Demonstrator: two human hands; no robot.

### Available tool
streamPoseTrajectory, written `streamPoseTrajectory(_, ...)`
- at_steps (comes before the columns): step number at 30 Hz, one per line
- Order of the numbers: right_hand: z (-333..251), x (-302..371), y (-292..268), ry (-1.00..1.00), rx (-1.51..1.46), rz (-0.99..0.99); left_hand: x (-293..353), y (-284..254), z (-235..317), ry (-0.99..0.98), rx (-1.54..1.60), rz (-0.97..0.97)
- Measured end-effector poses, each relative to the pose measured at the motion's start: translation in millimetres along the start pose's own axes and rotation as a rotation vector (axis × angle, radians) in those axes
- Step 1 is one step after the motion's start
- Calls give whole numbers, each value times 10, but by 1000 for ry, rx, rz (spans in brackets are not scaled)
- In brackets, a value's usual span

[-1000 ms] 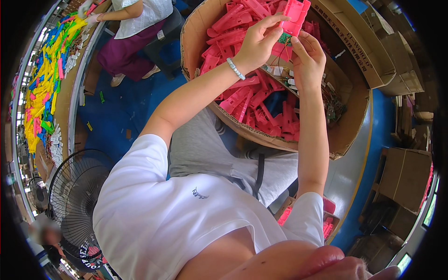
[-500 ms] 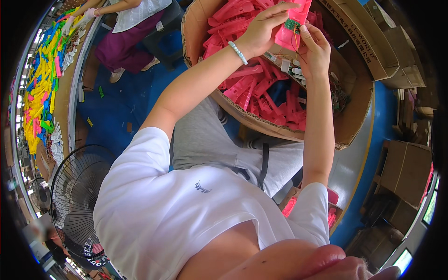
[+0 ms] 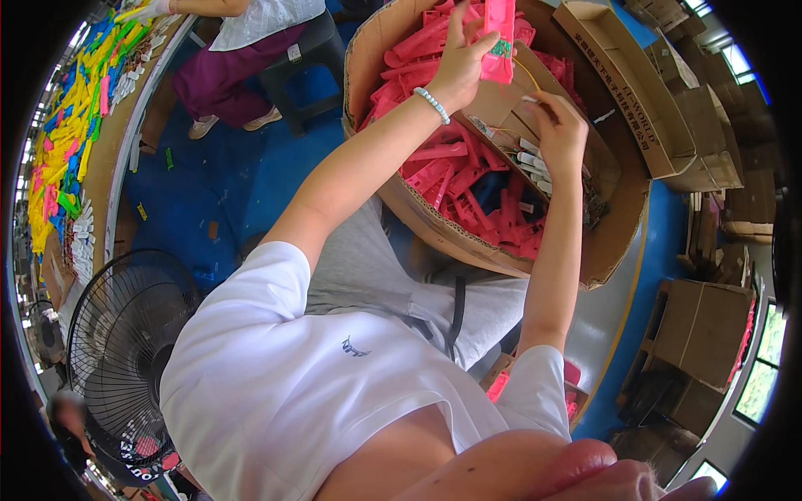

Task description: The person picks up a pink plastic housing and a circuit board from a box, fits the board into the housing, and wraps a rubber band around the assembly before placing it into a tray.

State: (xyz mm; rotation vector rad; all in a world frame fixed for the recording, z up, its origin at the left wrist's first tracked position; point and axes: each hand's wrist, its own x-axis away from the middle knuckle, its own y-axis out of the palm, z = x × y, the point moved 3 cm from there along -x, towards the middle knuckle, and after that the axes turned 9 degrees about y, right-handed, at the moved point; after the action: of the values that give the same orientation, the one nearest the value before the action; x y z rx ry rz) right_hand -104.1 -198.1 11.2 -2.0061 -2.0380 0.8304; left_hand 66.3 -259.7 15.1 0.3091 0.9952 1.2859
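My left hand point(image 3: 458, 73) grips a long pink plastic casing point(image 3: 499, 18) above a big carton. A small green circuit board point(image 3: 502, 48) sits in the casing. Yellowish wires point(image 3: 528, 75) stretch from that board towards my right hand point(image 3: 561, 132), whose thumb and fingers pinch a small white part at the wire ends, partly hidden by the fingers. Below both hands, many pink casings point(image 3: 468, 219) fill the carton point(image 3: 434, 219). Several white pieces point(image 3: 533, 164) lie on a cardboard divider tray between my arms.
A long open cardboard box point(image 3: 622, 100) rests at the carton's far right. At left, a co-worker in purple trousers point(image 3: 238, 75) sits by a bench heaped with colourful plastic parts point(image 3: 71, 150). A black fan point(image 3: 125, 334) stands near my left side; stacked cartons point(image 3: 700, 330) line the right.
My hands have moved apart. The right has drawn away from the casing, and the wires are now stretched between them. My left hand with the casing has shifted left.
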Motion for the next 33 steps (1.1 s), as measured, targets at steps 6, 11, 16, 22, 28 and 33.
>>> streamPoseTrajectory(6,-324,66,-264,-502,290,728,151,65,-69,-369,-140,-206)
streamPoseTrajectory(11,-271,46,-364,-500,135,803,408,299,-101,-457,-260,-444)
streamPoseTrajectory(16,-332,48,-456,-596,395,821,420,305,-97,-198,-538,-635)
streamPoseTrajectory(22,-311,-39,-479,-539,426,721,485,407,-65,-443,-307,-501)
streamPoseTrajectory(28,-195,-62,-424,-128,-381,333,533,462,-22,-562,-72,-348)
streamPoseTrajectory(33,-293,68,-487,-138,-585,286,583,590,199,-595,48,-365)
